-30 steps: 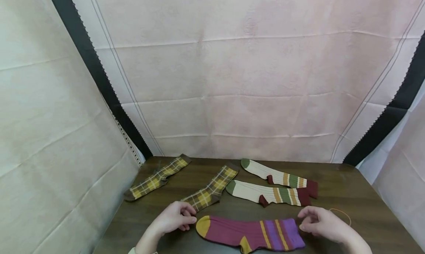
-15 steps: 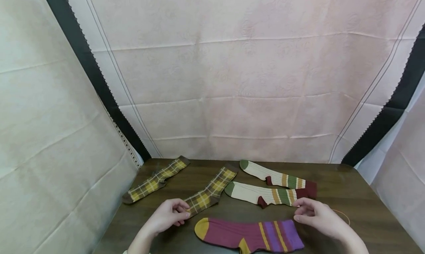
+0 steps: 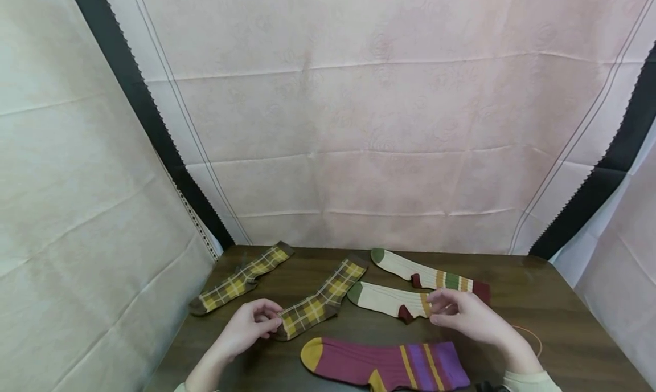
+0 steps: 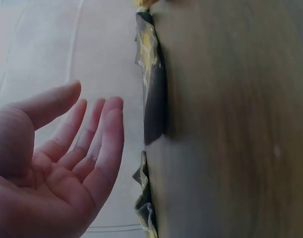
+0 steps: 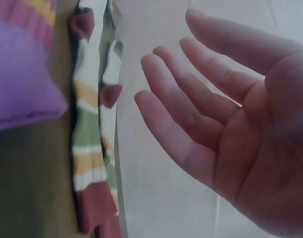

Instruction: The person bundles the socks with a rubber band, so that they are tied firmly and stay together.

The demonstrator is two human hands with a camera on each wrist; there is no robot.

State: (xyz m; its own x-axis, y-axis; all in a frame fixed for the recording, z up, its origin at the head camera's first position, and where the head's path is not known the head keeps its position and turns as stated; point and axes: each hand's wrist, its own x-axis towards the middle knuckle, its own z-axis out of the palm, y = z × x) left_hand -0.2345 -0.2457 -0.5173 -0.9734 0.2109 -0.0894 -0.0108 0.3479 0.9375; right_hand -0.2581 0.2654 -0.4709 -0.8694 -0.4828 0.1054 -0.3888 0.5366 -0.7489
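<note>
My left hand [image 3: 249, 325] hovers by the toe end of a yellow-and-brown plaid sock [image 3: 325, 298], fingers loosely bent and holding nothing. In the left wrist view the palm and fingers [image 4: 112, 134] are apart from the sock [image 4: 155, 94]. Over the nearer cream sock [image 3: 384, 298] is my right hand [image 3: 468, 318], which hides its striped cuff in the head view. The right wrist view shows those fingers [image 5: 191, 114] spread and relaxed, clear of the sock [image 5: 88, 124]. A maroon-and-purple sock [image 3: 364, 359] with yellow toe and heel lies flat in front, between the hands.
Another plaid sock [image 3: 241, 281] lies at the back left of the brown wooden table [image 3: 553, 301]. A second cream striped sock [image 3: 397, 263] lies behind the first. Beside the right wrist is a thin orange loop [image 3: 536, 339]. Pale fabric walls [image 3: 359, 113] enclose the table.
My left hand has moved left, from beside the maroon sock's toe to the plaid sock's toe end. My right hand has moved left and farther in, over the nearer cream sock. The socks stay put.
</note>
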